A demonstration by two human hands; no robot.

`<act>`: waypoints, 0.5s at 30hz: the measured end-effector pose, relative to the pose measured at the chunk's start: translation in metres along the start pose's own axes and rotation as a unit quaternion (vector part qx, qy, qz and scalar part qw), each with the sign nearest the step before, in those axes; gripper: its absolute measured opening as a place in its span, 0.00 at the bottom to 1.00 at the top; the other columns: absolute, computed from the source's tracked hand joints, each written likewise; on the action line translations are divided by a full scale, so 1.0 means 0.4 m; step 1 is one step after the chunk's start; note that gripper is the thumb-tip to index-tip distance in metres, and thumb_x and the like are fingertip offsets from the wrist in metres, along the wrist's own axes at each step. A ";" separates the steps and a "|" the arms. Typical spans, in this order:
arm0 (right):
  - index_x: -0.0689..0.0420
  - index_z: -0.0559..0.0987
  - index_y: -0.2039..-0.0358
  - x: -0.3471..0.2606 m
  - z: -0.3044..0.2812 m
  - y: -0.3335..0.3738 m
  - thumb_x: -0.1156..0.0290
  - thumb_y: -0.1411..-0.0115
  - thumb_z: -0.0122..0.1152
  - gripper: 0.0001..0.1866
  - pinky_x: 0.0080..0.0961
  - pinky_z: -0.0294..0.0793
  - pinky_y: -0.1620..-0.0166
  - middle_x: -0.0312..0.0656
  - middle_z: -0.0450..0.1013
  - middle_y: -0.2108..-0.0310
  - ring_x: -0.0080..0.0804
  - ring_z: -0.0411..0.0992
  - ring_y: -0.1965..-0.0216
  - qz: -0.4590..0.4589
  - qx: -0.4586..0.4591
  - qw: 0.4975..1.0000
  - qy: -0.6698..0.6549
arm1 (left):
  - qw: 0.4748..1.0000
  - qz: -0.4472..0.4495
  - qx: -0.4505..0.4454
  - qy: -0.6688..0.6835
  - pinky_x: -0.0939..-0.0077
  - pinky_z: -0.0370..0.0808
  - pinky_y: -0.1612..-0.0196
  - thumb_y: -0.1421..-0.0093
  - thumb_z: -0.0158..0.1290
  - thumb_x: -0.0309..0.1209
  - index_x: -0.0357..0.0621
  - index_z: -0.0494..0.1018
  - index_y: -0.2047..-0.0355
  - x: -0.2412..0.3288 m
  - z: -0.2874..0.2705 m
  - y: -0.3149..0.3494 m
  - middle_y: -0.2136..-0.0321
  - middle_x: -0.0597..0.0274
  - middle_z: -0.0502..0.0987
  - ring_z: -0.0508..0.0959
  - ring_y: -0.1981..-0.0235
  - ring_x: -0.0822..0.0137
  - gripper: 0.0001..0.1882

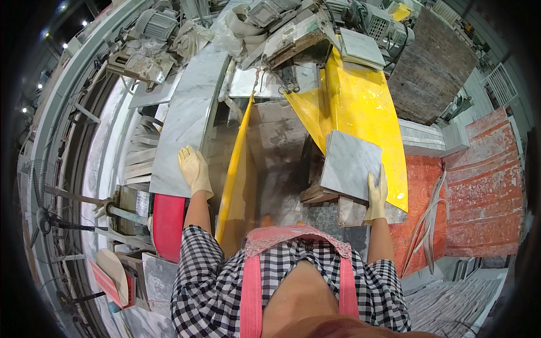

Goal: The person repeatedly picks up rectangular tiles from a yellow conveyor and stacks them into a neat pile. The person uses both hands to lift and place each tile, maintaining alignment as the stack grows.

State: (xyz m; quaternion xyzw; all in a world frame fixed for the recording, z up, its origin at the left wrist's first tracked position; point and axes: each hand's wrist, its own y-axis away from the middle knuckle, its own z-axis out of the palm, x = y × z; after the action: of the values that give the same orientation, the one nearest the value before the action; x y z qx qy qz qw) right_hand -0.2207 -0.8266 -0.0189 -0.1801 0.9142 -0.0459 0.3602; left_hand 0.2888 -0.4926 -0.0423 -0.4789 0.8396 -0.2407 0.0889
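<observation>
My left hand (194, 170), in a cream rubber glove, lies on the near right part of a long grey-veined marble slab (190, 107). Its fingers are stretched out and hold nothing. On the right, a squarish grey marble tile (352, 163) rests at an angle on a wooden support (320, 193), and others may lie beneath it. My right hand (377, 196), gloved the same way, grips the tile's right edge, thumb on top and fingers along the side.
Yellow sheeting (366, 101) covers the surface beside the tile, with more marble tiles (362, 49) at its far end. A yellow strip (235, 163) hangs between my arms. Dusty machinery (298, 36) stands ahead; a red panel (169, 225) sits below the slab. Orange sheeting (420, 208) lies right.
</observation>
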 end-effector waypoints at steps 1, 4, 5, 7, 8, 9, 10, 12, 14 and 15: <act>0.60 0.63 0.30 0.000 0.001 0.000 0.56 0.33 0.59 0.36 0.40 0.61 0.33 0.61 0.64 0.35 0.56 0.64 0.35 -0.003 0.006 1.000 0.001 | 1.000 0.002 0.012 0.007 0.59 0.64 0.34 0.35 0.49 0.32 0.27 0.73 0.48 0.000 0.001 0.000 0.47 0.37 0.75 0.72 0.42 0.45 0.21; 0.60 0.63 0.30 0.004 0.005 -0.001 0.56 0.33 0.59 0.36 0.40 0.61 0.33 0.61 0.65 0.36 0.56 0.64 0.36 -0.001 0.010 1.000 -0.004 | 1.000 0.001 0.001 -0.004 0.58 0.64 0.34 0.35 0.49 0.32 0.27 0.73 0.47 0.000 0.000 0.000 0.47 0.37 0.75 0.72 0.42 0.44 0.22; 0.60 0.63 0.30 0.006 0.006 -0.001 0.56 0.33 0.59 0.36 0.40 0.61 0.33 0.61 0.65 0.36 0.56 0.64 0.36 -0.010 0.008 1.000 -0.001 | 1.000 0.002 0.004 -0.002 0.58 0.64 0.34 0.35 0.49 0.32 0.27 0.73 0.47 0.000 -0.001 0.000 0.47 0.37 0.75 0.72 0.42 0.44 0.22; 0.60 0.63 0.30 0.009 0.007 -0.002 0.55 0.34 0.60 0.37 0.40 0.61 0.33 0.61 0.65 0.36 0.56 0.64 0.36 -0.002 0.009 1.000 -0.002 | 1.000 0.000 0.000 0.004 0.58 0.64 0.34 0.35 0.49 0.32 0.27 0.73 0.47 0.000 -0.002 0.000 0.48 0.37 0.75 0.72 0.42 0.44 0.22; 0.60 0.63 0.30 0.011 0.007 -0.002 0.55 0.34 0.60 0.37 0.40 0.61 0.34 0.61 0.65 0.36 0.56 0.64 0.36 -0.008 0.006 1.000 0.001 | 1.000 0.003 0.001 0.006 0.58 0.64 0.34 0.35 0.49 0.32 0.27 0.73 0.47 0.000 -0.003 0.000 0.48 0.37 0.75 0.72 0.42 0.44 0.22; 0.59 0.63 0.30 0.012 0.008 -0.003 0.55 0.34 0.59 0.37 0.40 0.61 0.34 0.61 0.65 0.36 0.56 0.64 0.36 -0.004 0.005 1.000 0.000 | 1.000 0.001 -0.005 0.009 0.57 0.64 0.34 0.35 0.49 0.32 0.27 0.73 0.47 0.000 -0.004 -0.001 0.48 0.36 0.75 0.72 0.42 0.44 0.21; 0.59 0.63 0.30 0.014 0.008 -0.003 0.55 0.34 0.59 0.37 0.41 0.61 0.34 0.61 0.65 0.36 0.56 0.64 0.36 0.003 0.005 1.000 -0.003 | 1.000 0.002 0.003 0.016 0.57 0.64 0.34 0.35 0.49 0.32 0.26 0.73 0.47 0.000 -0.004 -0.001 0.48 0.36 0.75 0.72 0.42 0.43 0.21; 0.59 0.62 0.30 0.017 0.008 -0.003 0.55 0.34 0.59 0.37 0.41 0.62 0.34 0.61 0.65 0.36 0.56 0.64 0.36 -0.001 0.002 1.000 0.003 | 1.000 0.005 0.005 0.009 0.57 0.64 0.34 0.35 0.49 0.32 0.26 0.73 0.48 0.000 -0.005 -0.001 0.48 0.36 0.75 0.73 0.43 0.44 0.21; 0.58 0.62 0.30 0.020 0.010 -0.003 0.54 0.33 0.59 0.37 0.41 0.62 0.34 0.61 0.65 0.36 0.57 0.64 0.36 0.000 0.002 1.000 0.007 | 1.000 0.005 0.009 0.010 0.57 0.65 0.35 0.35 0.48 0.31 0.26 0.73 0.48 0.001 -0.004 -0.001 0.48 0.37 0.76 0.73 0.43 0.44 0.21; 0.58 0.62 0.30 0.022 0.011 -0.004 0.54 0.33 0.59 0.37 0.41 0.61 0.34 0.61 0.65 0.36 0.57 0.64 0.36 0.001 0.004 1.000 0.011 | 1.000 0.002 0.004 0.013 0.57 0.65 0.35 0.35 0.48 0.31 0.26 0.73 0.48 0.001 -0.004 -0.001 0.49 0.37 0.76 0.73 0.43 0.44 0.21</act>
State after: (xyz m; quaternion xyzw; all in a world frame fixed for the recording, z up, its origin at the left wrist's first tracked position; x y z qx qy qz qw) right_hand -0.2232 -0.8311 -0.0274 -0.1776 0.9178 -0.0511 0.3513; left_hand 0.2885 -0.4926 -0.0407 -0.4734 0.8407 -0.2503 0.0802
